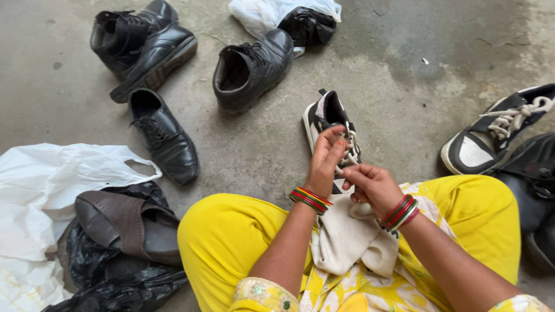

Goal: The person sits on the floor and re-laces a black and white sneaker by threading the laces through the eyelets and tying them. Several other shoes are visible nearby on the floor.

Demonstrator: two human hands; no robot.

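A black-and-white lace-up sneaker (327, 124) lies on the grey concrete floor (381, 86) just ahead of the person's yellow-trousered knees. Its long axis runs away from the person, heel opening at the far end and toe end hidden behind the hands.

The left hand (325, 159) has its fingers closed in a pinch on the sneaker's white lace (351, 147). The right hand (373, 185), curled nearly closed, pinches the same lace at its near end. Both wrists carry red and green bangles. A crumpled off-white cloth (350, 237) rests in the lap beneath the hands.

Toward the floor's far-left corner stands a pair of black leather boots (141, 43), one leaning on the other. A black leather lace-up shoe (165, 136) lies below them, and another black leather shoe (251, 69) sits near the far edge's middle. Beyond it are a white plastic bag (260, 14) and a crumpled black bag (309, 26).

At the left edge a white plastic bag (43, 190) spreads flat. A brown leather sandal (124, 225) rests on a black plastic bag (115, 271). At the right edge lies a matching black-and-white sneaker (497, 130), its toe pointing to the near left.
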